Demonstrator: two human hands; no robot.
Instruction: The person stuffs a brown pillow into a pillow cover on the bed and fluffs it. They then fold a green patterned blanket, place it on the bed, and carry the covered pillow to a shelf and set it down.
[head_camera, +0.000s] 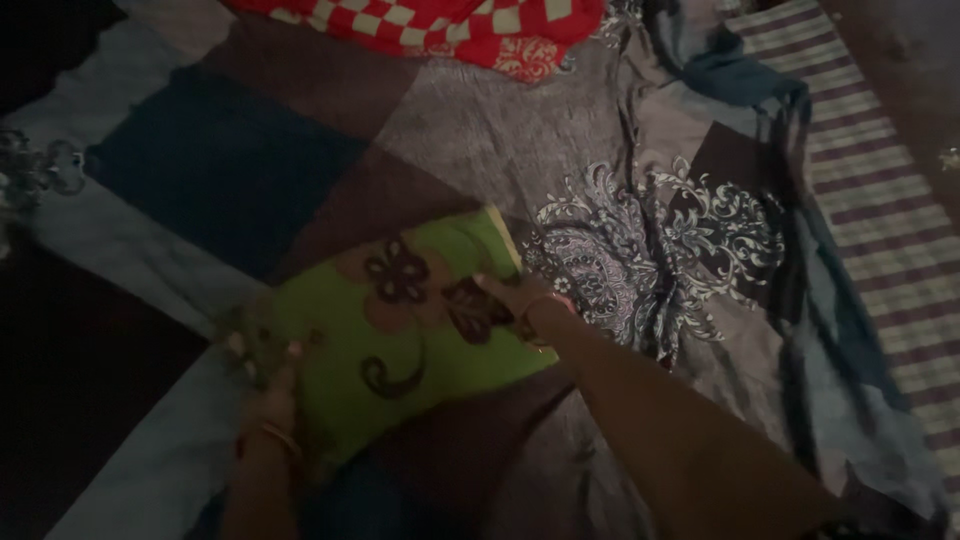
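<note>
Pressing: both hands lay on green floral pillow (400, 340), flat on patchwork bedspread (480, 130), lower-centre of bed.
L hand (268, 385): gripped pillow's near-left corner; fingers (238, 345) curled over the edge, a bit spread. Dim light, so exact pinch hard to tell.
R hand (515, 298): rested palm-down on pillow's right edge, fingers together, pointing toward the brown flower print.
Risk 1: pillow likely to twist or slide if pulled by L corner alone; cover loose at that end, looked bunched.
Risk 2: bedspread likely to ruck up w/ the pillow, since R side already wrinkled near paisley patch (660, 250).
Risk 3: poor light, so edges easy to misjudge.
Edges: far corner of pillow touched paisley patch; near corner lay just beside L wrist.
Open room: dark blue patch (220, 170) to upper left, free of objects.
Blocked: red-white checked cloth (450, 30) at top, well apart; striped cloth (880, 220) along right side.
</note>
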